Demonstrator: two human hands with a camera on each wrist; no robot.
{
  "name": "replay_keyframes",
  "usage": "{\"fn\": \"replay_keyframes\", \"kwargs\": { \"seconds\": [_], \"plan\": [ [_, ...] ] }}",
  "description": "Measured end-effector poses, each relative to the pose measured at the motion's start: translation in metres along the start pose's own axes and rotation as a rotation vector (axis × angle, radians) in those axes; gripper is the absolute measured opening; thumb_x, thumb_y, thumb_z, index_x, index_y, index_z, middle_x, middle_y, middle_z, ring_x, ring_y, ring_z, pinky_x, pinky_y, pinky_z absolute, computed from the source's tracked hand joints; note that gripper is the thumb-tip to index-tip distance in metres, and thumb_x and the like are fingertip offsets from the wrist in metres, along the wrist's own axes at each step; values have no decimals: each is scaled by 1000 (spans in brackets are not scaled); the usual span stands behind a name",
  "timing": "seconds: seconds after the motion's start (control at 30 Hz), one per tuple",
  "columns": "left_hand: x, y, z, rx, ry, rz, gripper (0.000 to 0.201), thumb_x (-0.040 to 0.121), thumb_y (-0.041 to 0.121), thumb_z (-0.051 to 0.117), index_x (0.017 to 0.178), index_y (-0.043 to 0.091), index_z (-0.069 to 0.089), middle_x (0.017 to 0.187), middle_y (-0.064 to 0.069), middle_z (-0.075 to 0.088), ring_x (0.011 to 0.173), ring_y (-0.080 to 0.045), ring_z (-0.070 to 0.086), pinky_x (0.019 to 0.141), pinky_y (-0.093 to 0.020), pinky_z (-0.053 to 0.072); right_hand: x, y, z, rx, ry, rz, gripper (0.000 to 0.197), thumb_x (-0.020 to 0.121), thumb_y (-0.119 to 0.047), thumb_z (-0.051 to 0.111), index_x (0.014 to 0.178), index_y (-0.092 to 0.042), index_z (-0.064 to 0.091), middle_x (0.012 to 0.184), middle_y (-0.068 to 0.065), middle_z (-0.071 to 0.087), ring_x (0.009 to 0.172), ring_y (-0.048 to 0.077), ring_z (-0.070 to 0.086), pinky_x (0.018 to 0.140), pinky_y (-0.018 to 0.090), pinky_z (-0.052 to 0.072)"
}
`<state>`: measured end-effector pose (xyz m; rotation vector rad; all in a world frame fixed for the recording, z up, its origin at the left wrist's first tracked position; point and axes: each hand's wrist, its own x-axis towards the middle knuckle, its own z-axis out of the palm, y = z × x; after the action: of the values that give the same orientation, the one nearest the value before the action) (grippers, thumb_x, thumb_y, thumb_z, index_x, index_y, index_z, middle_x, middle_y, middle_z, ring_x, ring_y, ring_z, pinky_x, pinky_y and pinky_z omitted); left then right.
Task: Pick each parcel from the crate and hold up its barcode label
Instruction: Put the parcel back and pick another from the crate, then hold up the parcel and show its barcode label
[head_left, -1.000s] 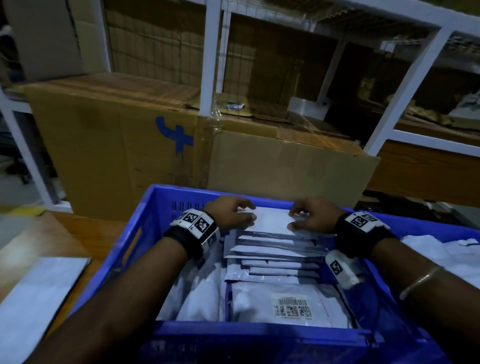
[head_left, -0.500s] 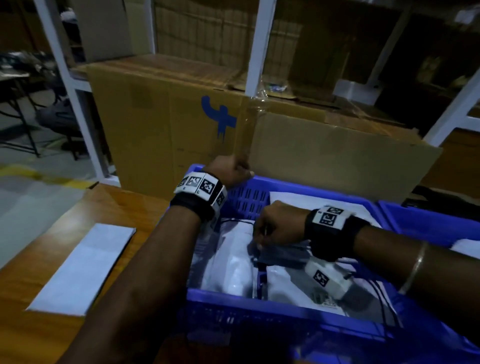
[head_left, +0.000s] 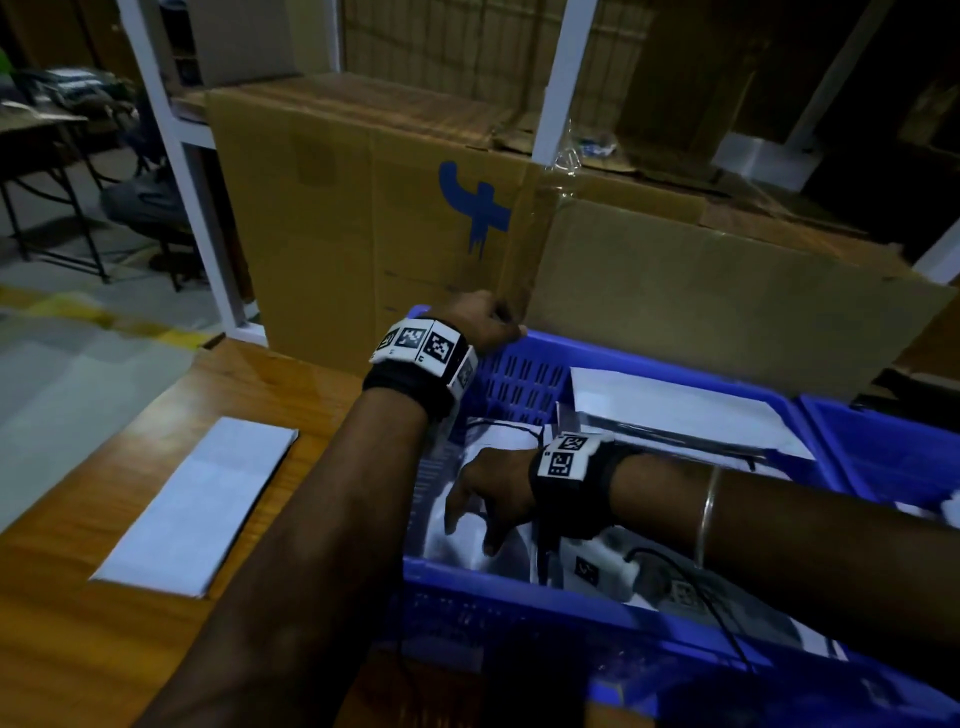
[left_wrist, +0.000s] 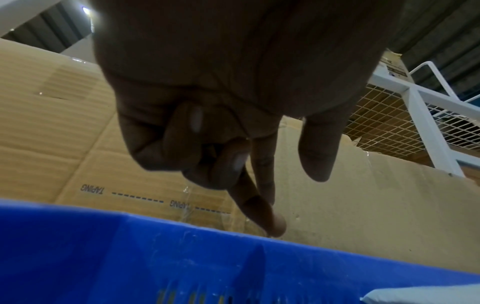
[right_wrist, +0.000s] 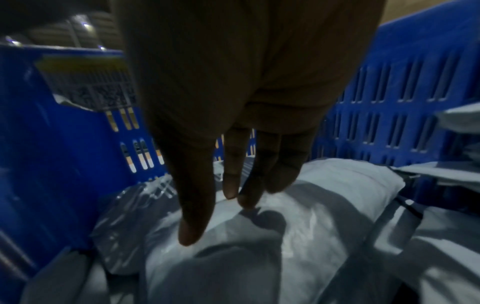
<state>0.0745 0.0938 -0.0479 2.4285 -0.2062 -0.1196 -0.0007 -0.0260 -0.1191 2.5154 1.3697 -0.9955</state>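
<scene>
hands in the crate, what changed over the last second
Both hands were on the upright envelopes at the far end. The left hand moved up to the far left corner rim of the blue crate. The right hand came back to the soft white parcel at the near left, fingers spread over it, not yet gripping. The parcels stayed in the crate.

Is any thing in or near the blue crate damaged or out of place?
One white parcel lies outside the blue crate, flat on the wooden table. The cardboard box behind has a torn top edge.
</scene>
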Motion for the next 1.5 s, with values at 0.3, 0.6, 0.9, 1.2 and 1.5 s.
{"fn": "replay_keyframes", "kwargs": {
  "seconds": [0.3,0.6,0.9,1.2,1.5],
  "plan": [
    [-3,0,0,1,14,13,34,92,42,60,111,15,70,88,-7,63,100,-28,65,88,-34,52,24,-6,11,-223,-213,-90,81,71,-14,85,143,-24,48,142,17,41,130,34,42,104,45,42],
    [-6,4,-1,71,40,69,35,94,41,55,115,15,68,117,-11,66,110,-30,59,94,-39,49,-13,-3,-10,-102,35,-25,62,65,-13,88,122,-13,65,121,8,50,117,25,46,96,26,34],
    [-7,8,-4,-36,151,121,28,97,22,48,117,15,65,117,-14,65,107,-32,59,89,-37,51,-74,12,-41,19,336,26,42,71,-12,80,111,-18,68,110,2,67,92,14,61,83,28,49],
    [-9,13,7,-394,254,177,40,98,52,42,89,24,70,88,-3,74,85,-18,68,84,-39,54,-137,39,-61,489,702,-61,26,79,-4,78,99,-6,62,94,8,67,83,21,63,75,31,54],
    [-17,24,1,-576,261,180,85,88,76,22,87,7,73,80,-8,72,73,-17,66,71,-24,50,-171,57,-74,986,1074,10,28,88,-1,66,106,10,47,91,24,61,79,29,66,69,31,59]
  ]
}}
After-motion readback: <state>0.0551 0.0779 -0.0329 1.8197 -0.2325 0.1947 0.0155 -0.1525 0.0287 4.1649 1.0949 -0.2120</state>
